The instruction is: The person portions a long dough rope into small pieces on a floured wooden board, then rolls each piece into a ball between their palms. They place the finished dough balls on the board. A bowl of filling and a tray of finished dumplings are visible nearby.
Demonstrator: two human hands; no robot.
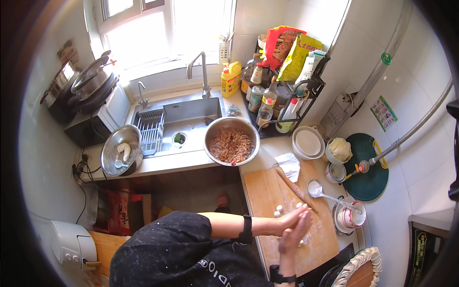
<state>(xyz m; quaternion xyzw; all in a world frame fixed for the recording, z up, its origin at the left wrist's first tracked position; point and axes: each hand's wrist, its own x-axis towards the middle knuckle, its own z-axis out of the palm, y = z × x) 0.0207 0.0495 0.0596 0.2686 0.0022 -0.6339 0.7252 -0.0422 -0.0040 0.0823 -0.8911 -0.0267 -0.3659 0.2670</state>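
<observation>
My left hand and my right hand meet palm to palm above a wooden board; whether anything lies between them is hidden. Several small white dough pieces rest on the floured board beside and partly beneath my hands. A wooden rolling pin lies slantwise just beyond my fingertips. To its right, a ladle holds white flour, its handle resting over stacked bowls. Past the board, a metal bowl of minced filling stands at the sink's edge.
A metal bowl with dough and a spoon stands left of the sink. Bottles crowd a black rack at the back. Bowls stand right of the board. A tray ringed with dumplings is at the lower right.
</observation>
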